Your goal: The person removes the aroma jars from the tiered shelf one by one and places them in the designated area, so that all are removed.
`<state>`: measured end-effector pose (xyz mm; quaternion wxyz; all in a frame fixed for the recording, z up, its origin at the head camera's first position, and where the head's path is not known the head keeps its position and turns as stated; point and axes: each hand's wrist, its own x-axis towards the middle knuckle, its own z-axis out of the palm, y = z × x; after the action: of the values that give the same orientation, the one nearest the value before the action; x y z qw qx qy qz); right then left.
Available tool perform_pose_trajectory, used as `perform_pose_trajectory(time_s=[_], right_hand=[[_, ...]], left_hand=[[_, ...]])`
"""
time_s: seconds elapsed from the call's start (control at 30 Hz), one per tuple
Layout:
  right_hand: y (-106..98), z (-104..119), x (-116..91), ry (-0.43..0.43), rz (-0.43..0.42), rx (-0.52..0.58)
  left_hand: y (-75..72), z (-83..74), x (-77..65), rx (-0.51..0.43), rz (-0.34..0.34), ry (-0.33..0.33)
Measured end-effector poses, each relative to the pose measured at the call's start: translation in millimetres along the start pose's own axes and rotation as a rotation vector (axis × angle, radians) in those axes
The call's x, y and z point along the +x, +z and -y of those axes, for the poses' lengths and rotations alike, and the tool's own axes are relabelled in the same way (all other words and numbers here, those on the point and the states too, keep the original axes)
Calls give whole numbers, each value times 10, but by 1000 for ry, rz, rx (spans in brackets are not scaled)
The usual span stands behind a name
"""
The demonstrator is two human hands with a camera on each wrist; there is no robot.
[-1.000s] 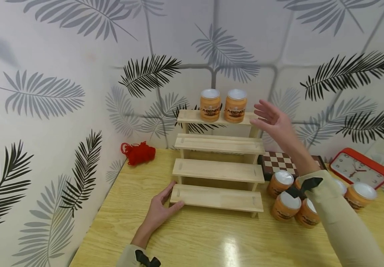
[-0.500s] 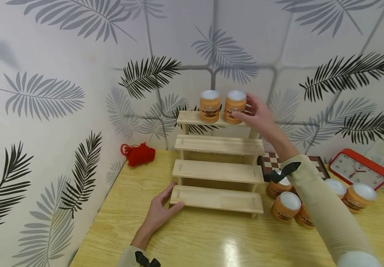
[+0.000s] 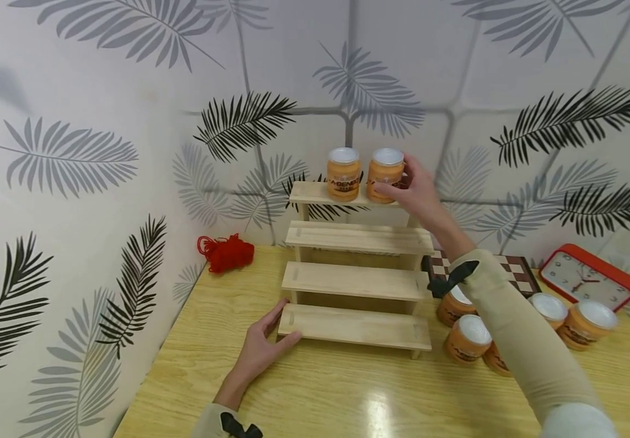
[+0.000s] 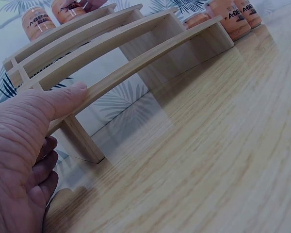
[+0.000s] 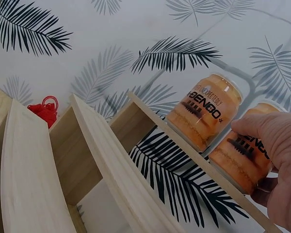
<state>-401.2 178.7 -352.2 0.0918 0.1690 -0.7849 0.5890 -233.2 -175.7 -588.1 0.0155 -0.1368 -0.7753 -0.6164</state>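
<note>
A stepped wooden shelf (image 3: 356, 281) with several tiers stands against the wall. On its top tier sit two orange cans with pale lids, a left can (image 3: 343, 176) and a right can (image 3: 385, 176), a narrow gap between them. My right hand (image 3: 421, 193) grips the right can from its right side, thumb across the front; the far fingers are partly hidden behind it. In the left wrist view my left hand (image 4: 24, 131) holds the left end of the lowest tier, thumb on top and curled fingers underneath.
Several more orange cans (image 3: 468, 339) stand on the table right of the shelf, partly behind my right sleeve. A checkered board (image 3: 514, 272) and a red clock (image 3: 591, 277) lie behind them. Red yarn (image 3: 228, 253) rests at the back left of the wooden table (image 3: 315, 389).
My right hand has come left from beside the top tier and taken hold of the right can, which shifts very slightly left. My left hand stays put.
</note>
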Motion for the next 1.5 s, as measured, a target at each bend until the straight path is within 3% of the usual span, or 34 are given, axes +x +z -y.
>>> perform_pose_trajectory(time_s=[0.37, 0.57, 0.77, 1.0, 1.23, 1.5], right_hand=[[55, -44, 3, -35, -64, -57], [76, -29, -6, -21, -85, -62], [109, 195, -128, -13, -90, -88], [90, -40, -42, -57, -137, -115], [88, -44, -74, -84, -153, -102], [32, -7, -189, -54, -154, -75]], left_hand=[[0, 1, -2, -21, 12, 33], [1, -5, -7, -35, 6, 16], [-4, -13, -11, -21, 6, -4], [-13, 1, 4, -10, 11, -7], [-14, -15, 10, -9, 11, -1], [4, -11, 9, -7, 7, 7]])
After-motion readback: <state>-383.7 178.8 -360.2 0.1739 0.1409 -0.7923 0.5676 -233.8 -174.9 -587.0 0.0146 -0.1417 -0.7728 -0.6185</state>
